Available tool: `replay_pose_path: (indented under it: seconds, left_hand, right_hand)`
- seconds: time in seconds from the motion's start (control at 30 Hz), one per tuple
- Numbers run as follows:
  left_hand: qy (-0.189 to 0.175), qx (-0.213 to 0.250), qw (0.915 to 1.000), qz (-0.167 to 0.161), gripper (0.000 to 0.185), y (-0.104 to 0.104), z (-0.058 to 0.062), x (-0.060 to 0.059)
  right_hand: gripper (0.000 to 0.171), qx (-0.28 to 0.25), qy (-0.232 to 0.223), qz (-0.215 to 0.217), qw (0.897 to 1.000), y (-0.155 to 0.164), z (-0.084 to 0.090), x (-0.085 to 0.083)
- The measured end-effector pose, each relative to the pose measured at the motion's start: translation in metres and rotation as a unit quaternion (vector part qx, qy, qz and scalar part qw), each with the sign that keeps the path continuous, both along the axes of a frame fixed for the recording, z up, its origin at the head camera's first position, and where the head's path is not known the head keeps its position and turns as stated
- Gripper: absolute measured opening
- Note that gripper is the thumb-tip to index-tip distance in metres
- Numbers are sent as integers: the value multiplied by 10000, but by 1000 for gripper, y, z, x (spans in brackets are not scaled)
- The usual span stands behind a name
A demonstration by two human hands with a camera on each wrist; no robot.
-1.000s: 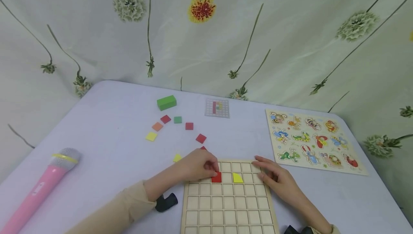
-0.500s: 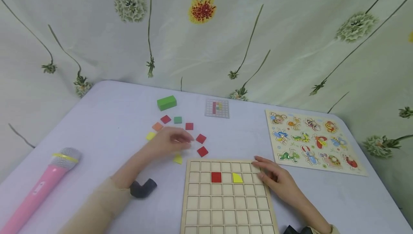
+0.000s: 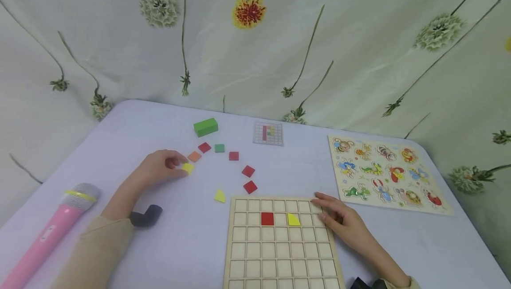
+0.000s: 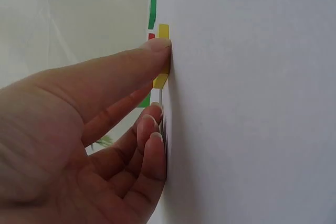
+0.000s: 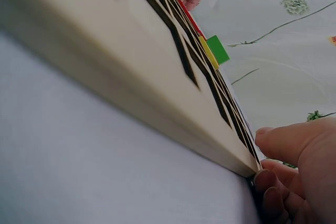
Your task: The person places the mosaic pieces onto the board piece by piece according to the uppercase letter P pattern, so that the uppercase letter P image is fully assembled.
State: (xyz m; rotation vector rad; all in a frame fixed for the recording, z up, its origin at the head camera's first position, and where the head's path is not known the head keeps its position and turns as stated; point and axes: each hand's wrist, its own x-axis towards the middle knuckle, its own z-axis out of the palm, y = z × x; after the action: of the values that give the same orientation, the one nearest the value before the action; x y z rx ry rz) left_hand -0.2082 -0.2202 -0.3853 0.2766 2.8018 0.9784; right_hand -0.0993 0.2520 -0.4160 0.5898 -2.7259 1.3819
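My left hand (image 3: 161,167) is at the left group of tiles, its thumb and forefinger pinching a yellow square tile (image 3: 187,168) on the table. The left wrist view shows the thumb pressed on that yellow tile (image 4: 164,56), the other fingers loosely bent. My right hand (image 3: 344,224) rests at the upper right corner of a wooden grid board (image 3: 275,248), with relaxed fingers touching its edge. In the board's second row lie a red square tile (image 3: 267,219) and a yellow quarter-circle tile (image 3: 293,220).
Loose tiles include an orange one (image 3: 194,156), a green one (image 3: 219,148), several red ones (image 3: 248,171) and a yellow quarter-circle (image 3: 220,196). Behind them are a green block (image 3: 206,126) and a pattern card (image 3: 268,133). An insect puzzle (image 3: 383,171) lies right, a pink microphone (image 3: 56,231) left.
My left hand has let go of the red square on the board and moved left over the table to the yellow square tile. The right hand has stayed at the board's corner.
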Motion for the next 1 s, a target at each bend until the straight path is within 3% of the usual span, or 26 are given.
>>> replay_pose_path:
  seconds: [0.2, 0.37, 0.5, 0.63, 0.8, 0.87, 1.0]
  left_hand:
    - [209, -84, 9997, -33, 24, 2, -1, 1]
    - [424, 112, 9987, -258, 15, 19, 9, 6]
    - [606, 671, 9930, -761, 16, 60, 20, 16]
    - [165, 1260, 9819, -1405, 16, 120, 24, 35]
    - [-718, 1682, 9612, -2067, 6, 182, 17, 58]
    - [-811, 1761, 9549, -2248, 3, 199, 12, 63]
    - [-756, 1740, 9515, -2422, 6, 219, 5, 69]
  right_hand:
    - [30, 22, 110, 59, 9999, -1, 1, -1]
    - [30, 6, 150, 85, 9999, -1, 1, -1]
    - [31, 29, 161, 47, 9999, 0, 0, -1]
    - [31, 52, 138, 5, 9999, 3, -3, -1]
    - [32, -10, 93, -18, 10000, 3, -5, -2]
    - [32, 9, 75, -21, 10000, 3, -5, -2]
    - [31, 58, 60, 0, 10000, 2, -2, -2]
